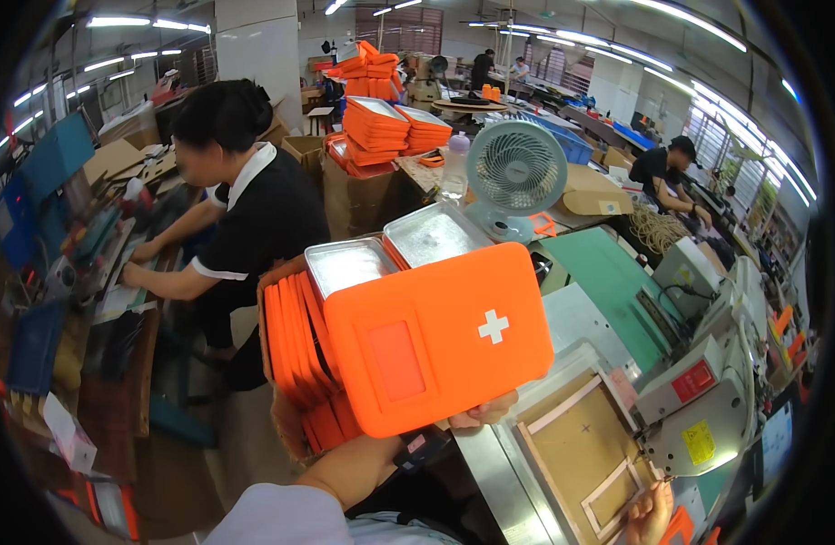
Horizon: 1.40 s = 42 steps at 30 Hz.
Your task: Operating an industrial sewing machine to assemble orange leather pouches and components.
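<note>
My left hand grips the lower edge of an orange first-aid case cover, a rounded rectangle with a white cross and a recessed window. Most of the fingers are hidden behind it. The cover is tilted, raised in front of a carton of parts. My right hand is at the lower right, its fingers curled beside the near corner of a pale-edged template frame on the machine bed. What those fingers hold, if anything, cannot be made out.
Orange covers and silvery trays fill the carton behind the held cover. A fan stands beyond. The sewing machine head rises at right. A co-worker bends over a bench at left. Orange stacks stand farther back.
</note>
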{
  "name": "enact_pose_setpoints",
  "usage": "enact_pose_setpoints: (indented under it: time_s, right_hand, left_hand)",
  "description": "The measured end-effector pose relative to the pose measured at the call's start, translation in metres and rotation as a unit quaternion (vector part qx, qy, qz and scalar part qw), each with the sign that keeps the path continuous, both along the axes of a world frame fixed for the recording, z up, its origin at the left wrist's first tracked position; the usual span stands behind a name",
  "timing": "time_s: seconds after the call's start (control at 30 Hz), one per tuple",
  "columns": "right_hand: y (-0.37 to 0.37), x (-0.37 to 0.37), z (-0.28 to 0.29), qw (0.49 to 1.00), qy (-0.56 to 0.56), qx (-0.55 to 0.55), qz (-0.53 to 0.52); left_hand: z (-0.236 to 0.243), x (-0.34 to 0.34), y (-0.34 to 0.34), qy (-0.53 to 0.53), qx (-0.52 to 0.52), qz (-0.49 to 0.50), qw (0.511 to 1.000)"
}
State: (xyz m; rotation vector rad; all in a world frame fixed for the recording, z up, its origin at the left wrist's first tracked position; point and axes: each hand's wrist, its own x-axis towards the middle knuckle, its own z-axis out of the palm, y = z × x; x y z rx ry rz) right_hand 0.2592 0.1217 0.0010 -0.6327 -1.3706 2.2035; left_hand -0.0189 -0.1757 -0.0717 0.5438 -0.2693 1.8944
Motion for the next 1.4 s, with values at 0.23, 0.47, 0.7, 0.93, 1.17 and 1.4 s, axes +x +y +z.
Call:
enact_pose_setpoints:
  time_s: [0.23, 0.47, 0.7, 0.93, 1.17, 1.4]
  right_hand:
    - [0.016, 0.004, -0.011, 1.000, -0.010, -0.014, 0.006]
    - [0.011, 0.004, -0.010, 1.000, 0.009, 0.006, 0.012]
    - [0.002, -0.002, -0.004, 1.000, -0.003, -0.003, -0.015]
    - [-0.002, 0.010, 0.004, 1.000, -0.003, -0.015, -0.027]
    - [-0.021, -0.001, 0.008, 0.999, 0.025, 0.023, -0.037]
    - [0.002, 0.003, -0.002, 0.999, -0.007, -0.034, -0.016]
  left_hand:
    - [0.002, 0.003, 0.008, 0.008, -0.016, 0.019, 1.000]
    - [0.005, 0.006, 0.003, 0.001, -0.035, 0.058, 0.998]
    - [0.012, 0.008, -0.008, -0.020, -0.128, 0.221, 0.967]
    - [0.030, -0.058, -0.104, 0.159, -0.479, 0.607, 0.614]
    - [0.027, -0.128, -0.259, 0.247, -0.710, 0.659, -0.031]
    - [-0.005, -0.130, -0.287, 0.245, -0.806, 0.524, -0.126]
